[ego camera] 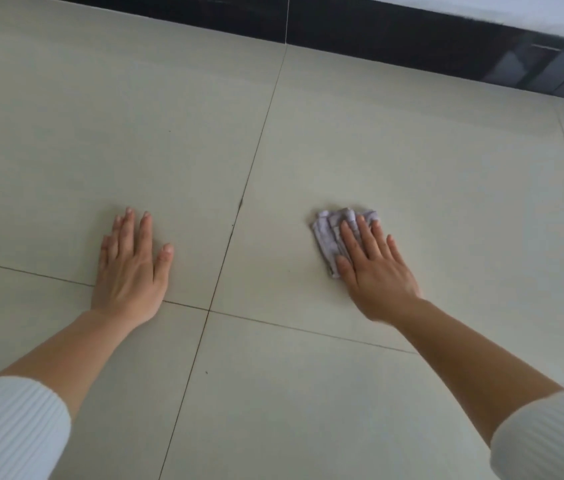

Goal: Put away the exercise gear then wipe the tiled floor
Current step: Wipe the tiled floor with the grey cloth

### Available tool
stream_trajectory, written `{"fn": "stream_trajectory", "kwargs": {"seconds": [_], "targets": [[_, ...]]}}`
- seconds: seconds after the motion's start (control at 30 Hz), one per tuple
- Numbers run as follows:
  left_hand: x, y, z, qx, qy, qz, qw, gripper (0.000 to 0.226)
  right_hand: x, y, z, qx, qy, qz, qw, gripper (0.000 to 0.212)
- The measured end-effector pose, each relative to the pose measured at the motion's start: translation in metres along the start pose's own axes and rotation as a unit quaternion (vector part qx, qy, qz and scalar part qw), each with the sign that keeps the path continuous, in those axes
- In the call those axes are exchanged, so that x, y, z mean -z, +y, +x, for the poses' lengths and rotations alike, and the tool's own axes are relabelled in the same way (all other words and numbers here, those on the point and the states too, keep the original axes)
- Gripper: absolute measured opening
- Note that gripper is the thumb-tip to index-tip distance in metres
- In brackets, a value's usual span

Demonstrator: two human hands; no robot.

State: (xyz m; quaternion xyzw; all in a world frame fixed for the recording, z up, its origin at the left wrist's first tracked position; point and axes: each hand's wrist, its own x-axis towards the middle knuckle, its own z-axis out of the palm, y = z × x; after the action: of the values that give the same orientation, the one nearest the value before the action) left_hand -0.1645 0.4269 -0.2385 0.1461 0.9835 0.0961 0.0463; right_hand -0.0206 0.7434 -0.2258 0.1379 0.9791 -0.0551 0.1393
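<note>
The floor (pixel 377 140) is made of large pale beige tiles with thin dark grout lines. A crumpled grey-lilac cloth (pixel 331 233) lies on the tile right of the centre seam. My right hand (pixel 374 268) rests flat on the cloth, fingers spread and pressing it to the floor; the cloth shows past the fingertips and thumb side. My left hand (pixel 131 268) lies flat on the bare tile to the left, fingers apart, holding nothing. No exercise gear is in view.
A glossy black skirting strip (pixel 412 39) runs along the far edge of the floor, with a white wall (pixel 516 12) above it. A small dark speck (pixel 207 372) sits on the near tile. White ribbed sleeves cover both forearms near the camera.
</note>
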Motion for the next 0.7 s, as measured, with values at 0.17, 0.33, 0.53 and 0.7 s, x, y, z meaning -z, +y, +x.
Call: {"fn": "stream_trajectory", "kwargs": {"seconds": [0.17, 0.33, 0.53, 0.7], "targets": [[-0.008, -0.005, 0.030, -0.024, 0.010, -0.004, 1.000, 0.073, 0.017, -0.013, 0.068, -0.062, -0.003, 0.047, 0.997, 0.057], [-0.009, -0.005, 0.028, -0.028, 0.021, -0.009, 0.999, 0.070, 0.029, -0.031, 0.131, -0.105, 0.003, 0.072, 0.992, 0.057], [-0.006, -0.006, 0.029, -0.020, 0.017, -0.003, 1.000, 0.066, 0.043, -0.062, 0.154, -0.097, -0.045, 0.100, 0.989, 0.058], [-0.003, -0.003, 0.032, -0.013, -0.001, -0.005, 1.000, 0.066, 0.030, -0.111, 0.103, 0.005, -0.065, 0.085, 0.994, 0.055]]}}
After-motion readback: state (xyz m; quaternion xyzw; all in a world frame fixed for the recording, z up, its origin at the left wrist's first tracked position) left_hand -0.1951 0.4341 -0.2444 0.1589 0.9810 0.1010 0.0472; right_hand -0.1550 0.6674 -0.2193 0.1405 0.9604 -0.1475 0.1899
